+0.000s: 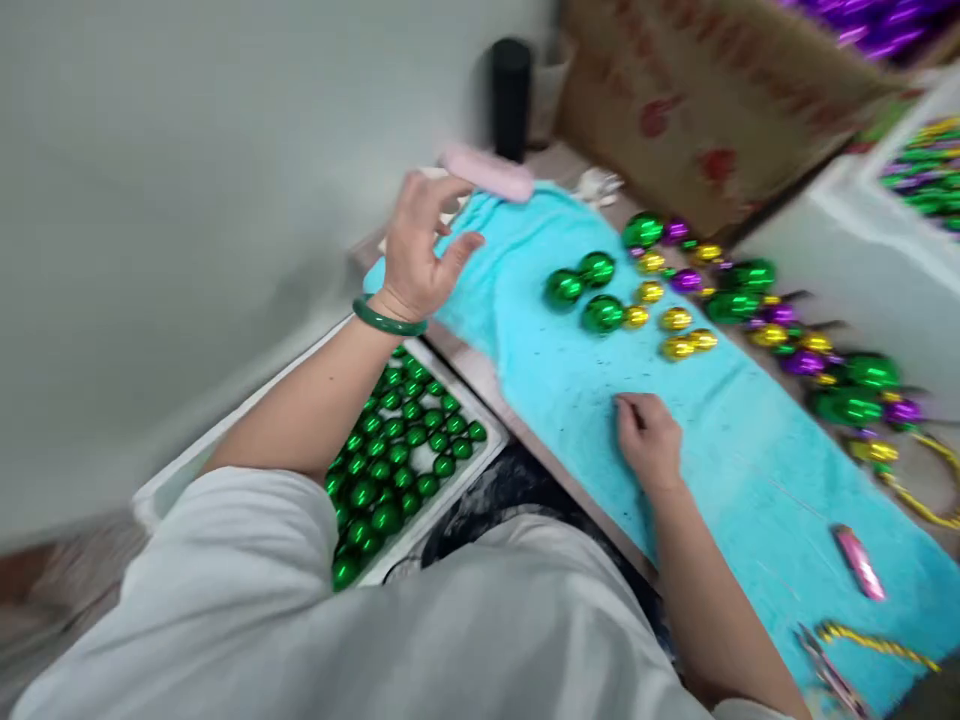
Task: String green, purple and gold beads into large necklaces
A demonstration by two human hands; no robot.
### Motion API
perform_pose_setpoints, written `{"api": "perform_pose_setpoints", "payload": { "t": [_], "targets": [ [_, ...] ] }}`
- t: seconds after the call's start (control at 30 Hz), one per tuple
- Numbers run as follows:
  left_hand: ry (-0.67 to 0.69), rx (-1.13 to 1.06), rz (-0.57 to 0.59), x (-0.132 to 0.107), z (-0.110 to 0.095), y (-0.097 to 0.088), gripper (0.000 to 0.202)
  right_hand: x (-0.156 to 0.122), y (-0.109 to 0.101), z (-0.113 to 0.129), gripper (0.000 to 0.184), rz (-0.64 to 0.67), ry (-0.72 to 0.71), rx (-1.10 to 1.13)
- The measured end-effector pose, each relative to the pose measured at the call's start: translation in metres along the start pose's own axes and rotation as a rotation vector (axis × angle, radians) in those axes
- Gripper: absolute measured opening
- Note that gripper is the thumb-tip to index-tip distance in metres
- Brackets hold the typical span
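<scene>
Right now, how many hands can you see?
2. The left hand, fingers spread, is near the long pink object; the right hand, fingers curled, is over the blue cloth. Both show plainly, and no other hand is in view.

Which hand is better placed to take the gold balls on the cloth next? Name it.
Likely the right hand: it is closer to the gold balls; the left hand is beside the pale pink object.
</scene>
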State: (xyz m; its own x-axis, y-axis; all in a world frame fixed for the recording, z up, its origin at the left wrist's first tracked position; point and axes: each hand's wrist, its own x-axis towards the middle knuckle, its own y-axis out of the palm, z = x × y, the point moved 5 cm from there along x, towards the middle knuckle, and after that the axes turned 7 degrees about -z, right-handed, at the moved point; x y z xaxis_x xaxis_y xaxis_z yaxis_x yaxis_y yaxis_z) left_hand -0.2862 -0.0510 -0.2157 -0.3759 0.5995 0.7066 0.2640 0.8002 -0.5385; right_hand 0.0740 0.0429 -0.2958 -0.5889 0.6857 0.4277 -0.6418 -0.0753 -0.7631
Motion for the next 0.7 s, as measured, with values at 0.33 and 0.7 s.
{"api": "perform_pose_setpoints", "payload": {
  "t": [0.33, 0.7],
  "targets": [
    [-0.820, 0.384, 0.412, -0.286, 0.115, -0.037, 0.060, 0.007, -0.005, -0.008, 0.018, -0.044, -0.040, -0.226],
    [-0.737, 0.652, 0.868, -0.302, 0.157, 0.010, 0.079, 0.006, 0.020, 0.014, 0.020, 0.023, 0.030, -0.293]
  ]
}}
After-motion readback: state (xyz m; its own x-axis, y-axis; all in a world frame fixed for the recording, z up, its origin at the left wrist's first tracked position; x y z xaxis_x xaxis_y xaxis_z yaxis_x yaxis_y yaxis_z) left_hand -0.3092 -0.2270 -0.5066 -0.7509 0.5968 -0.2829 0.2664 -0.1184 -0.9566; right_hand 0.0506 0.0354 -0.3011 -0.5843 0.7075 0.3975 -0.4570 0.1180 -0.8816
